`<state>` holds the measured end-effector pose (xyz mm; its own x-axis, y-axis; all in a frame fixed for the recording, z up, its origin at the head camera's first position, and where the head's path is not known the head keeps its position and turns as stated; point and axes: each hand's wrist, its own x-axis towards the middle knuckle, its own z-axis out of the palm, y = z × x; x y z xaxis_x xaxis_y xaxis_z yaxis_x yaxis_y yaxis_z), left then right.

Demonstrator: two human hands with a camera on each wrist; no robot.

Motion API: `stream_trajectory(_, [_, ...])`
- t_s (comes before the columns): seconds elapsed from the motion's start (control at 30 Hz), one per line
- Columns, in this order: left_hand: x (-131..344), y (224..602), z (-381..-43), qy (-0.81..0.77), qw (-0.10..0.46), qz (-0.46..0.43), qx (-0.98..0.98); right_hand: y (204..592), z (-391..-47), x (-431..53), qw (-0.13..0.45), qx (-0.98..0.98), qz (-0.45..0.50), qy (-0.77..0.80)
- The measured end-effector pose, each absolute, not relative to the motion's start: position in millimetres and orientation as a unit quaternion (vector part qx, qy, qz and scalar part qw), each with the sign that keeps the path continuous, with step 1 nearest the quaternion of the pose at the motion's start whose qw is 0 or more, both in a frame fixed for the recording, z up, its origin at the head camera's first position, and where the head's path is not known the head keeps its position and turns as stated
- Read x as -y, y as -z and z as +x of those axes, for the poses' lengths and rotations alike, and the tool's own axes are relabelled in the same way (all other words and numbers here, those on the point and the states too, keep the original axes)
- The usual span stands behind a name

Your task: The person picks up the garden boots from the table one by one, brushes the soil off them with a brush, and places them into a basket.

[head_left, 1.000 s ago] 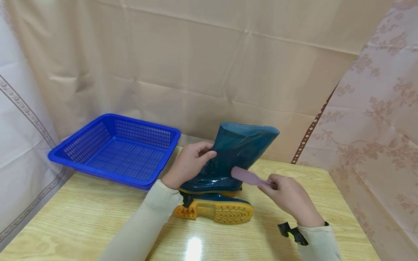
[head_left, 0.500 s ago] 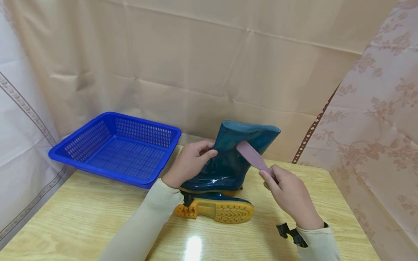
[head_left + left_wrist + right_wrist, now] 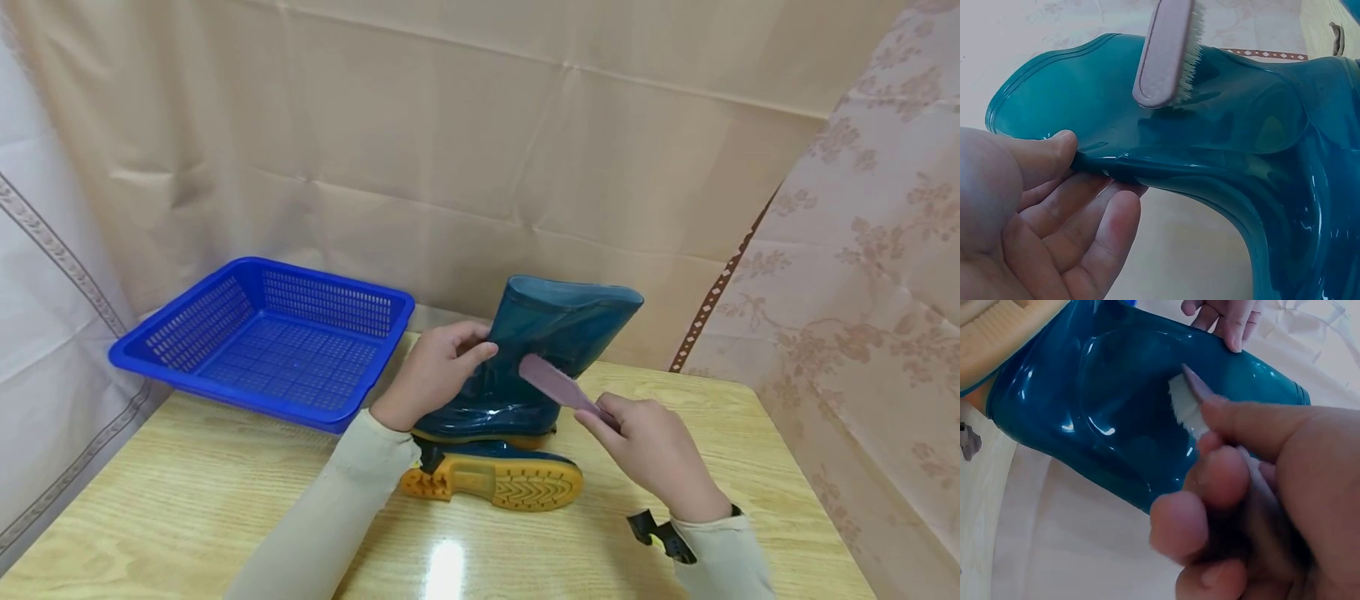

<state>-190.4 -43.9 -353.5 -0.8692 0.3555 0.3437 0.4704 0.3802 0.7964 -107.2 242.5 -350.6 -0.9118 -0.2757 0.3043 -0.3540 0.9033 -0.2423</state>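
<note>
The standing boot [image 3: 558, 329], glossy dark teal with a yellow-brown sole edge, is on the counter [image 3: 225, 508], its shaft slanting up to the right and its mouth [image 3: 573, 294] gaping at the top, so that a strip of the paler inner wall shows. The left hand [image 3: 431, 379] is at the left side of the standing boot and pinches the edge of its shaft, thumb on the near face and fingers tucked behind. To the right of the standing boot, the right hand [image 3: 652, 454] has its fingers curled round the handle of a pinkish-mauve brush [image 3: 555, 383], whose head lies across the lower shaft with the pale bristles [image 3: 1185, 406] turned toward the rubber (how hard they press, I cannot tell). Left of the standing boot, just beyond the left hand, sits a blue plastic basket [image 3: 288, 362], a wide, shallow tray with slotted walls and a broad rim; its gridded floor is plainly visible. Just in front of the standing boot a second boot [image 3: 498, 483] lies on its side, the patterned yellow sole facing the wearer. Behind the standing boot hangs a creased beige cloth [image 3: 435, 150], and well to its right a flowered pink one [image 3: 862, 275].
</note>
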Motion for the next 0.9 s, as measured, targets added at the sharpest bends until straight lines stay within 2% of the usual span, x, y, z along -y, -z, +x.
stream_trajectory(0.3, [41.3, 352.6, -191.4, 0.497, 0.059, -0.252, 0.828, 352.6, -108.7, -250.5, 0.011, 0.975, 0.107, -0.193])
stream_trajectory(0.4, [41.4, 352.4, -191.2, 0.498, 0.056, -0.250, 0.828, 353.2, -108.4, -254.1, -0.005, 0.977, 0.096, -0.188])
stream_trajectory(0.5, [42.1, 351.7, -190.5, 0.498, 0.057, -0.249, 0.829, 353.1, -107.7, -256.1, 0.015, 0.978, 0.099, -0.184])
stream_trajectory(0.77, [42.1, 353.9, -188.2, 0.501, 0.068, -0.247, 0.826, 352.2, -108.0, -247.5, 0.140, 0.962, 0.173, -0.160])
stream_trajectory(0.9, [39.3, 356.7, -188.8, 0.507, 0.085, -0.252, 0.820, 351.5, -108.5, -246.4, 0.159, 0.958, 0.187, -0.147])
